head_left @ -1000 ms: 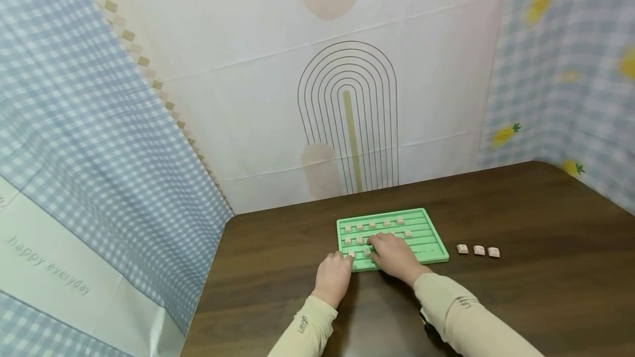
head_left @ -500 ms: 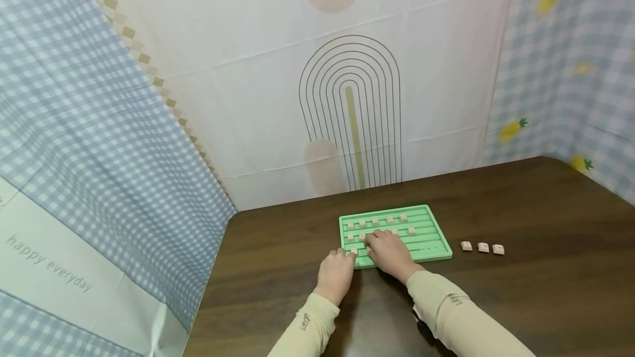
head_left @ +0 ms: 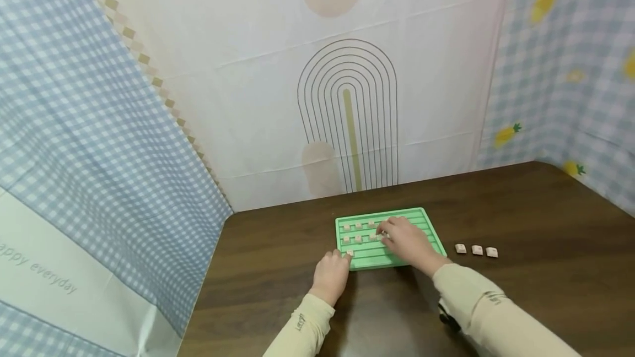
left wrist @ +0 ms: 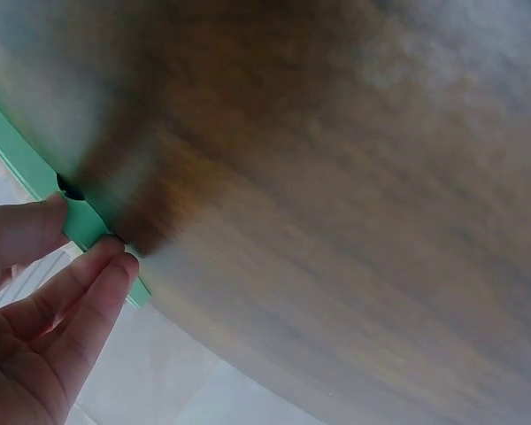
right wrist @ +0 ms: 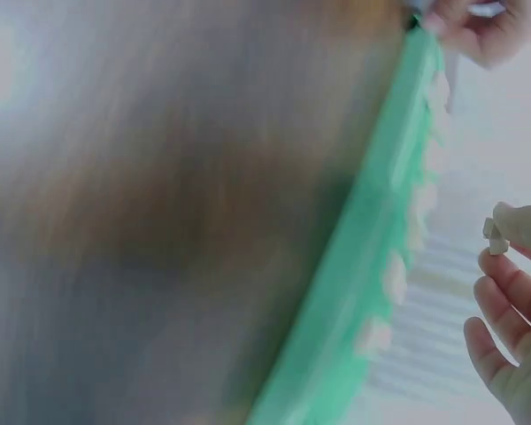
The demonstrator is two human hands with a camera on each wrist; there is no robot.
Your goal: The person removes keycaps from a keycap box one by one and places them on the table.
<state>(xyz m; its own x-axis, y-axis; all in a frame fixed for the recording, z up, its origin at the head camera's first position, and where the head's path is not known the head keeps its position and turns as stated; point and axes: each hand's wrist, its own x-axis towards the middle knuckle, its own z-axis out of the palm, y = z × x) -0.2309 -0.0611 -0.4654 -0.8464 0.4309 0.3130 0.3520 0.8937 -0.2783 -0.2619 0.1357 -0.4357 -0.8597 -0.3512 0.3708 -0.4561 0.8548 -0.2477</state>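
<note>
A green ridged tray point(head_left: 369, 260) lies on the table with several small off-white keycaps in rows. My left hand point(head_left: 331, 277) holds its near left corner, thumb on one side and fingertips on the other, as the left wrist view shows at the tray's edge point(left wrist: 87, 223). One keycap point(head_left: 350, 253) sits in the front row beside that hand. Over the tray's right half is my right hand point(head_left: 409, 242), hiding some keycaps. The right wrist view shows a small keycap point(right wrist: 495, 237) pinched between its thumb and forefinger, raised above the tray.
Three loose keycaps, the middle one point(head_left: 477, 250) among them, lie in a line on the brown table point(head_left: 536, 219) right of the tray. A patterned cloth point(head_left: 258, 142) hangs behind the table's far edge, and a blue checked cloth point(head_left: 149, 180) hangs at the left.
My right hand has lifted a keycap from the tray's front row and moved right and away from me. The left hand stays at the tray's corner.
</note>
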